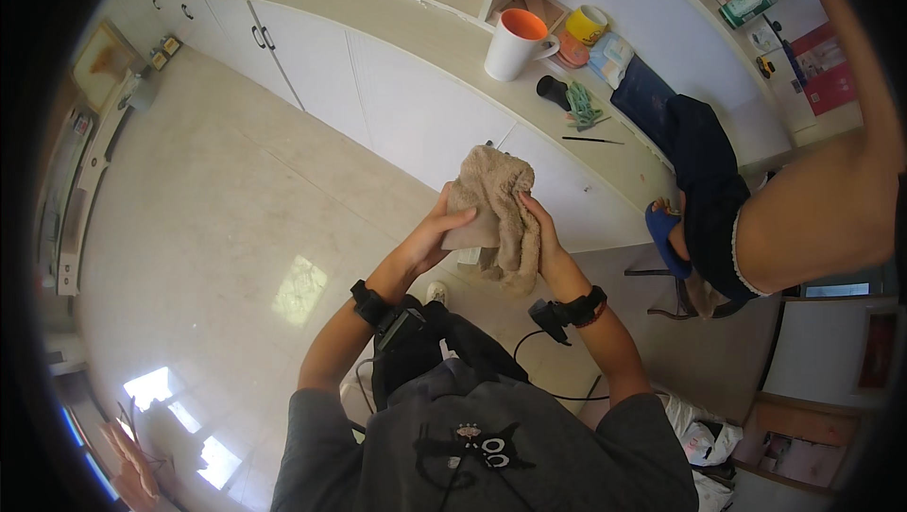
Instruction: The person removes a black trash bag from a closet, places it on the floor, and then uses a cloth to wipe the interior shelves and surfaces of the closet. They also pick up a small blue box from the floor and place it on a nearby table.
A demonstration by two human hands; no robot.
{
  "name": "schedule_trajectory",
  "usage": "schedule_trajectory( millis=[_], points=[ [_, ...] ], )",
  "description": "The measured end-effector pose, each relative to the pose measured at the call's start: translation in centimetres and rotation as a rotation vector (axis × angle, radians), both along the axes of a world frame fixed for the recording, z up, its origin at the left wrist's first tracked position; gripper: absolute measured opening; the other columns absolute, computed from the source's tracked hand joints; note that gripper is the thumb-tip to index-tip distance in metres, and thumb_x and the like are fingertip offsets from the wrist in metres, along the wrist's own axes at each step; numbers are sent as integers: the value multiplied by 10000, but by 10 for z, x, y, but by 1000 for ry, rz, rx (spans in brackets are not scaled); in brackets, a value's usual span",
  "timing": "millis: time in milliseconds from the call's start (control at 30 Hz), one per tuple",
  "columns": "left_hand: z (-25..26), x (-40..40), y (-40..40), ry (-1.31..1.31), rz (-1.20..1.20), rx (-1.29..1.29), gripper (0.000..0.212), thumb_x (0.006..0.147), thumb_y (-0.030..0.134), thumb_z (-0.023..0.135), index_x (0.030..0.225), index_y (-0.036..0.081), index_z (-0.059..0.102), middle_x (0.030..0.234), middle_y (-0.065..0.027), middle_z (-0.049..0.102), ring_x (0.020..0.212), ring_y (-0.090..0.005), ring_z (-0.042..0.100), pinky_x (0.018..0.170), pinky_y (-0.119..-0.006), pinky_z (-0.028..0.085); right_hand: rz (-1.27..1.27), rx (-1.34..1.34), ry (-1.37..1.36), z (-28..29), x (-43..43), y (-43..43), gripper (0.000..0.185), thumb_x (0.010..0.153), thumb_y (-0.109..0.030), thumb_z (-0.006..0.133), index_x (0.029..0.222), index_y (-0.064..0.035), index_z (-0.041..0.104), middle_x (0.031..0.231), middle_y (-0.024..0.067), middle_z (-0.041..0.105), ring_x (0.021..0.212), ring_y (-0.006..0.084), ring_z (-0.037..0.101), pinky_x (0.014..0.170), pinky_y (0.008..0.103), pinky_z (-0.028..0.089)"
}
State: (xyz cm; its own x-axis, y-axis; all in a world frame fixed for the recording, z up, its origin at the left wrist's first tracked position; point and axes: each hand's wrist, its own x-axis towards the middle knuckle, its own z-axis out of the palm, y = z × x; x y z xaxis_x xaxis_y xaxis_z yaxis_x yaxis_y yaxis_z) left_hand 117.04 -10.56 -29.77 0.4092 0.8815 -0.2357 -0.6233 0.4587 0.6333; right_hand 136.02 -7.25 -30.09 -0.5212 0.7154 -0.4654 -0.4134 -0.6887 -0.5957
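A folded tan plush cloth (499,211) is held between both hands, in front of the white cabinet doors. My left hand (439,225) grips its left side, the thumb lying across a smoother flat part. On the right side, my right hand (542,228) has its thumb pressed against a bunched fold. The cloth's lower end hangs loose over the floor, with a pale tag (468,255) showing at the bottom. Most of the fingers are hidden behind the cloth. Each wrist wears a black strap with a device on it.
The cabinet counter (418,19) holds a white mug (507,51), a yellow mug (587,24), a black cylinder (553,92), green cord (583,108) and a thin dark stick (592,140). Another person (815,221) is at the right, a blue slipper (665,236) near the counter's end.
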Motion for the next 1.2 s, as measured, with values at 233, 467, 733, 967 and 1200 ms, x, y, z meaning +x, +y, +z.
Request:
schedule_trajectory(
  millis=[233,467,733,967,1200],
  points=[
    [-39,-1,61,-27,-101,-96,677,817,150,626,1369,93,238,1286,-125,443,1176,-237,469,955,-385,426,120,511,-512,-43,9,66,436,889,-316,557,1186,1,524,1071,66,580,980,146,529,875,262,400],
    [-35,-55,130,116,-15,-55,483,825,198,604,1247,22,451,1095,-96,599,975,-202,605,863,-334,489,97,563,-767,-3,36,113,330,879,-278,559,1159,-102,565,1004,45,590,918,120,550,796,281,425],
    [-12,-90,196,149,34,8,554,797,186,628,1284,43,406,1156,-108,550,1037,-220,563,882,-357,472,-69,478,-899,-1,80,128,282,868,-239,552,1080,-60,599,912,38,634,819,126,585,744,264,435],
    [-38,-121,259,132,258,60,508,812,172,621,1265,65,417,1143,-92,544,1036,-210,550,860,-349,468,-134,307,-902,-35,125,121,237,866,-251,559,1011,-76,629,888,30,643,774,108,591,706,246,432],
    [-52,-87,342,869,585,472,540,757,227,711,1161,55,396,1065,-166,567,953,-294,586,790,-376,478,-165,230,-943,-34,154,117,229,866,-265,555,996,-93,633,867,20,648,765,107,600,689,244,437]
  ],
)
